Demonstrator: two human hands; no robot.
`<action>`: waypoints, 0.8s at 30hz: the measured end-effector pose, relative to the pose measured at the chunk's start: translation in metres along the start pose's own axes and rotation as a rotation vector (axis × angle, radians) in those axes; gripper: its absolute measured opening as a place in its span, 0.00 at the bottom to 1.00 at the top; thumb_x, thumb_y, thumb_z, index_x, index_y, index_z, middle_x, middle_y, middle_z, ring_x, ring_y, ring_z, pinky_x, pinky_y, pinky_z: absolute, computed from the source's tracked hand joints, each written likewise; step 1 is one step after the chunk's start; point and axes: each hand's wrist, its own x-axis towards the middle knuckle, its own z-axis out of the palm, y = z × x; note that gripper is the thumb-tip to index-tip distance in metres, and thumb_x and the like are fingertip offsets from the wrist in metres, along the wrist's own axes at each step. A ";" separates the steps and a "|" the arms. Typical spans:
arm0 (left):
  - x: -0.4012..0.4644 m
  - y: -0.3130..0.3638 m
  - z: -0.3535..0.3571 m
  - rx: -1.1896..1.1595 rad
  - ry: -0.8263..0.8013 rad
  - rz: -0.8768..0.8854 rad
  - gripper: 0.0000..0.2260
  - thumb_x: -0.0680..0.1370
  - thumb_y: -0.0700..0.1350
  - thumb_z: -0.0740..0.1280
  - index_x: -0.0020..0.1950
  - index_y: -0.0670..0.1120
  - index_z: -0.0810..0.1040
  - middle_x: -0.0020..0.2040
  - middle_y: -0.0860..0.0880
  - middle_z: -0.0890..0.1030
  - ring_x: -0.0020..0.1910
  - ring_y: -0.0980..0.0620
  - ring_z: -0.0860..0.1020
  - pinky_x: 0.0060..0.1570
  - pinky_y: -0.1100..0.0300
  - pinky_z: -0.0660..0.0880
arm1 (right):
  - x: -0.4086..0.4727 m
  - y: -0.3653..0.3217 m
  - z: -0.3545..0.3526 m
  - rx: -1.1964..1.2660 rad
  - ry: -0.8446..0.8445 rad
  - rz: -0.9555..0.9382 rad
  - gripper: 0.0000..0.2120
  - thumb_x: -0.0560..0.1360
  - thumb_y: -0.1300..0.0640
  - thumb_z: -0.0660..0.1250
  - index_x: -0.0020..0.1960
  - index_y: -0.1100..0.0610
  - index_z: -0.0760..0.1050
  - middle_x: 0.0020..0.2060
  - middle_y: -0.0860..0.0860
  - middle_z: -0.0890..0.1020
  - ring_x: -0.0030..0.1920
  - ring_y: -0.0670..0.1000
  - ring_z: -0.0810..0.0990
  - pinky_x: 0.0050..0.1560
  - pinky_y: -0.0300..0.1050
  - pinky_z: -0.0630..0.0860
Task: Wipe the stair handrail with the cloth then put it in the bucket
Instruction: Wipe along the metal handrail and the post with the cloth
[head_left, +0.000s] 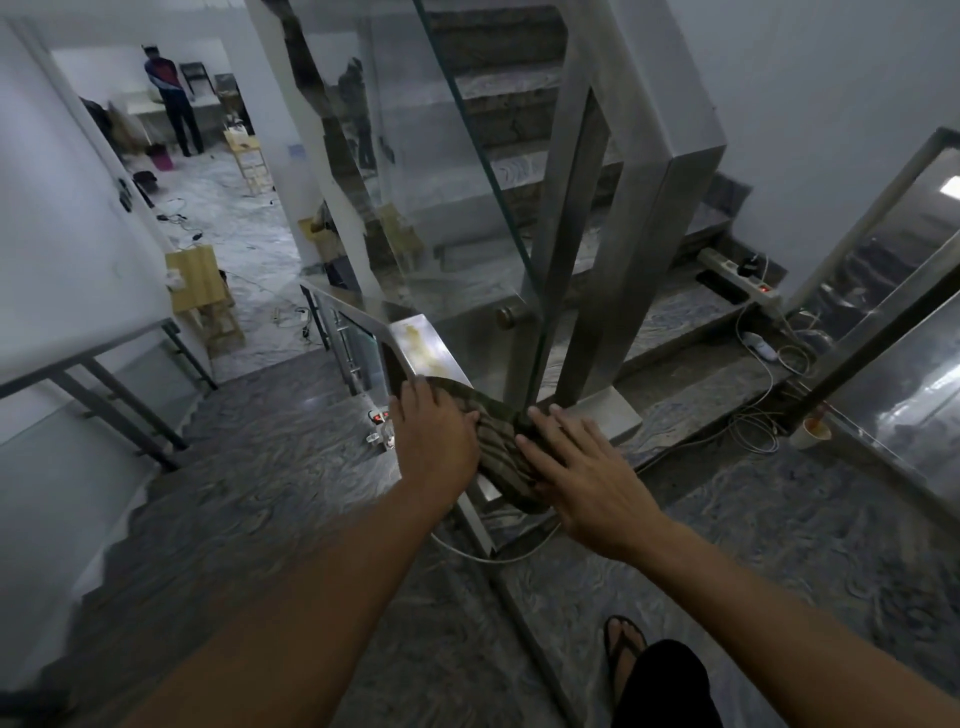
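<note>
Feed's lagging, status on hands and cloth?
Left hand and right hand flat on cloth, pressing it on handrail. Yellowish stain ahead on rail. No bucket in view.

The handrail (423, 348) is brushed steel, smooth and glossy, with a yellowish smear. The cloth (501, 441) on it looks like soft, matt, striped fabric. The panel (415, 182) is clear glass. The floor (270, 483) is polished veined stone, perhaps granite.

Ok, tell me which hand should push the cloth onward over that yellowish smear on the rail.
Left, probably. The left hand lies on the cloth end nearest the smear on the handrail; the right hand rests farther back.
</note>
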 end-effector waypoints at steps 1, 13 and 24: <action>0.000 0.002 0.002 0.029 -0.037 0.015 0.25 0.80 0.52 0.55 0.73 0.37 0.63 0.76 0.36 0.60 0.76 0.39 0.56 0.75 0.44 0.52 | 0.002 0.001 0.004 0.005 -0.029 -0.054 0.28 0.77 0.47 0.49 0.76 0.52 0.52 0.77 0.54 0.51 0.77 0.57 0.47 0.75 0.58 0.47; 0.057 -0.038 0.005 0.143 -0.253 0.337 0.28 0.81 0.52 0.44 0.77 0.39 0.46 0.80 0.41 0.45 0.78 0.46 0.41 0.74 0.46 0.39 | 0.028 -0.068 0.015 0.053 0.050 0.205 0.26 0.80 0.47 0.46 0.70 0.61 0.67 0.68 0.62 0.71 0.70 0.62 0.67 0.68 0.59 0.62; 0.117 -0.062 -0.004 0.261 -0.281 0.512 0.34 0.75 0.56 0.37 0.78 0.40 0.47 0.80 0.41 0.47 0.79 0.46 0.44 0.76 0.49 0.40 | 0.077 -0.084 0.012 0.083 0.037 0.307 0.28 0.78 0.48 0.49 0.72 0.63 0.63 0.70 0.65 0.68 0.69 0.66 0.68 0.68 0.61 0.63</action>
